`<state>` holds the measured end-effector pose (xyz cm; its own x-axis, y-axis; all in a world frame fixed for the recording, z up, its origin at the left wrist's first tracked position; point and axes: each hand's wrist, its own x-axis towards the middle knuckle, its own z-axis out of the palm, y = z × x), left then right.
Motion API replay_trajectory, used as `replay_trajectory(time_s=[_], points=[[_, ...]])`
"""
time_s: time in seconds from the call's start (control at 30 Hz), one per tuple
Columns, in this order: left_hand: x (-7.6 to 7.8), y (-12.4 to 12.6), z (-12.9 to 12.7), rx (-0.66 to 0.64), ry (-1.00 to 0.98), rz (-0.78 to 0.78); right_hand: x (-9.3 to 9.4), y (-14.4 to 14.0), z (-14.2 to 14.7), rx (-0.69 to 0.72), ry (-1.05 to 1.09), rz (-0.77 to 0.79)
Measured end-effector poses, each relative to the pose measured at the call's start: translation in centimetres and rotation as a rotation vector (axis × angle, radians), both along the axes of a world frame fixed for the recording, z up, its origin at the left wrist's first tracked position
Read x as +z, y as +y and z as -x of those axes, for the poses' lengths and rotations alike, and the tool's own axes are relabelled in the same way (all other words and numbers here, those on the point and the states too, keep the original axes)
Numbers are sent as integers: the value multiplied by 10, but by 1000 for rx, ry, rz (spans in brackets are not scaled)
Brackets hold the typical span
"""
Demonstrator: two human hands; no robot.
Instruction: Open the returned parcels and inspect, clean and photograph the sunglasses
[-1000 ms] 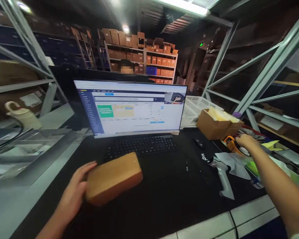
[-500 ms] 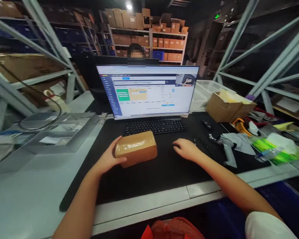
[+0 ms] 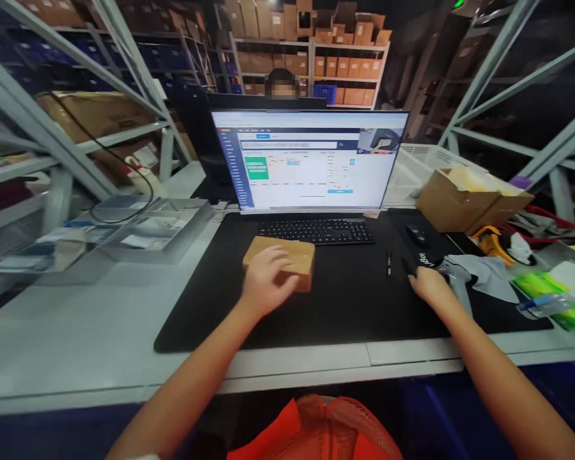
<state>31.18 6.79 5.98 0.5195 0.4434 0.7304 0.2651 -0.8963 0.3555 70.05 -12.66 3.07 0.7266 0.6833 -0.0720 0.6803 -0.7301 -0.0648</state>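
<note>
Left hand now clamped over the brown parcel by the keyboard — right hand has swung right, fingers closing on the grey scanner.

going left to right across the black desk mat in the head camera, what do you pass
Left hand on the brown parcel → pen → right hand at the grey scanner → grey cloth.
</note>
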Motion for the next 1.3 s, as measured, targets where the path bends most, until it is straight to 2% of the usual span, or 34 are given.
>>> replay_trajectory(time_s=[0.07, 0.13, 0.2, 0.27, 0.37, 0.43, 0.5, 0.63, 0.73, 0.87, 1.17, 1.3], points=[[8, -15, -27, 98, 145, 28, 2, -2, -4, 1, -21, -21], [11, -18, -45, 182, 234, 64, 6, -5, 0, 21, -33, -70], [10, -13, -49, 168, 269, 61, 11, -7, 14, 72, -27, -124], [7, -4, -38, 67, 234, 22, 17, -8, 37, 188, 13, -217], [1, 7, -6, -139, 125, -46, 29, -6, 82, 428, 138, -361], [-3, 10, 15, -232, 100, -80, 38, -2, 113, 586, 215, -401], [-6, 9, 30, -245, 138, -93, 45, 4, 141, 747, 258, -421], [-12, 1, 39, -125, 219, -57, 47, 25, 177, 946, 228, -391], [-17, -1, 37, -112, 220, -29, 39, 42, 188, 1011, 159, -339], [-19, 2, 37, -146, 242, -68, 32, 56, 192, 1050, 94, -327], [-13, 4, 43, -198, 278, 37, 31, 62, 194, 1061, 49, -296], [-8, 0, 42, -178, 282, 41, 32, 63, 193, 1063, 80, -283]])
